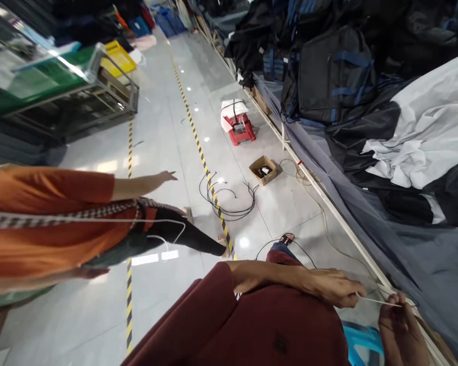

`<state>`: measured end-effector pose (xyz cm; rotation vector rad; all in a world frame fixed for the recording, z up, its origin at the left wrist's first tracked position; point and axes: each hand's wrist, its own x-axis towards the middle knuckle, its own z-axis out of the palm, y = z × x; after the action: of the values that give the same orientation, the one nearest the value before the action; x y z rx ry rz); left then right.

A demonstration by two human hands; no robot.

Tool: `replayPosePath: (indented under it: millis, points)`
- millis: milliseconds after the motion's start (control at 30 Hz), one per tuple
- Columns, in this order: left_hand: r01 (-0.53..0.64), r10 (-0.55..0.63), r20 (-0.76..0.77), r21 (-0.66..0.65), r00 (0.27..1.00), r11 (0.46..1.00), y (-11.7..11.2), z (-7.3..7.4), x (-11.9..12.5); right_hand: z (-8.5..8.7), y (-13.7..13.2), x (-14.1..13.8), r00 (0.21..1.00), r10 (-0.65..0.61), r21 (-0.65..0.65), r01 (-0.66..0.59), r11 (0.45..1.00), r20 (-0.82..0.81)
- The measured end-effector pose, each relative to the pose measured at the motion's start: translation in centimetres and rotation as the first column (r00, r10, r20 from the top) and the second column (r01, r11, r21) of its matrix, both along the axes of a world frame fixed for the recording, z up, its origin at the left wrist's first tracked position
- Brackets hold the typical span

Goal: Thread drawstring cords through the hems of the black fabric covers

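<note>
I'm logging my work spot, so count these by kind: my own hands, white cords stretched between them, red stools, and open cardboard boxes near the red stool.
Your left hand and right hand: 2
White cord between them: 1
Red stool: 1
Open cardboard box: 1
Total: 5

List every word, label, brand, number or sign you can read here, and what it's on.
No readable text anywhere.
Dark patch on the maroon shirt: too blurred to read.
Small white tag among the black-and-blue bags: too small to read.
Yellow-and-black floor tape: stripes, no visible lettering.
White cord: no visible marking.
</note>
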<state>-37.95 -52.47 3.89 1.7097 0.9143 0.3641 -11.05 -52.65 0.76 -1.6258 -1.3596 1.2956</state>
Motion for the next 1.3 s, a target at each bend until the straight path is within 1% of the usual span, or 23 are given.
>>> replayPosePath:
  millis: [100, 167, 267, 367, 467, 533, 567, 600, 667, 733, 800, 900, 1000, 1067, 1133, 1200, 1300]
  points:
    - [0.004, -0.003, -0.019, 0.042, 1.0, 0.999, -0.2, -1.3, 0.5, 0.7, 0.0, -0.1, 0.999, -0.033, -0.018, 0.032, 0.999, -0.035]
    - [0.01, -0.01, -0.01, 0.045, 1.0, 0.999, -0.2, -1.7, 1.1, 1.6, -0.4, 0.3, 0.998, -0.041, -0.034, 0.039, 0.999, -0.051]
    - [0.006, -0.005, -0.034, 0.029, 0.999, 1.0, 0.3, -1.4, 2.0, 3.3, -0.6, 0.9, 0.996, -0.041, -0.056, 0.037, 0.998, -0.079]
    - [0.038, -0.032, -0.062, 0.088, 0.998, 0.995, 1.4, -0.8, 1.9, 4.6, -0.2, 0.8, 0.989, -0.048, -0.077, 0.038, 0.996, -0.137]
    - [0.06, -0.049, -0.064, 0.185, 0.997, 0.981, 2.3, -0.7, 1.3, 5.4, -0.5, -0.6, 0.971, -0.082, -0.102, 0.061, 0.993, -0.225]
    - [0.036, -0.022, -0.062, 0.244, 0.998, 0.969, 2.6, -1.2, 0.8, 5.8, -1.2, -2.2, 0.946, -0.154, -0.116, 0.126, 0.985, -0.284]
    - [0.008, 0.01, -0.062, 0.281, 0.998, 0.96, 2.7, -1.6, 0.7, 6.0, -1.5, -3.1, 0.925, -0.211, -0.122, 0.181, 0.976, -0.315]
    - [0.003, 0.012, -0.044, 0.327, 0.999, 0.945, 2.8, -2.1, 0.6, 6.2, -1.6, -3.9, 0.877, -0.297, -0.168, 0.251, 0.953, -0.378]
    - [-0.002, -0.003, 0.012, 0.416, 1.0, 0.909, 3.1, -3.0, 0.6, 6.7, -1.7, -5.2, 0.746, -0.448, -0.26, 0.365, 0.894, -0.493]
    - [-0.04, 0.008, 0.066, 0.489, 0.998, 0.871, 3.2, -3.5, 0.9, 7.5, -1.8, -5.6, 0.623, -0.537, -0.317, 0.436, 0.842, -0.569]
    - [-0.06, 0.007, 0.098, 0.55, 0.995, 0.833, 3.0, -3.6, 1.6, 8.4, -2.5, -5.3, 0.54, -0.578, -0.343, 0.478, 0.809, -0.612]
    - [-0.054, -0.056, 0.157, 0.614, 0.986, 0.787, 2.8, -3.1, 3.0, 9.6, -4.3, -4.3, 0.426, -0.629, -0.396, 0.517, 0.759, -0.65]
    - [-0.031, -0.125, 0.191, 0.652, 0.974, 0.757, 2.9, -2.7, 4.6, 10.2, -5.7, -3.3, 0.327, -0.66, -0.447, 0.53, 0.72, -0.676]
    - [-0.014, -0.132, 0.167, 0.67, 0.977, 0.742, 3.1, -2.4, 5.9, 10.2, -6.0, -2.4, 0.274, -0.665, -0.454, 0.55, 0.701, -0.694]
    - [0.002, -0.135, 0.147, 0.672, 0.98, 0.741, 3.1, -1.9, 7.3, 10.2, -6.0, -1.2, 0.219, -0.665, -0.444, 0.593, 0.672, -0.714]
    - [0.055, -0.189, 0.142, 0.641, 0.972, 0.766, 3.0, -1.3, 8.8, 10.2, -6.0, 0.3, 0.16, -0.664, -0.437, 0.637, 0.634, -0.73]
    - [0.237, -0.34, 0.109, 0.523, 0.934, 0.819, 2.4, -0.4, 10.5, 10.3, -6.5, 2.6, 0.074, -0.676, -0.462, 0.676, 0.575, -0.733]
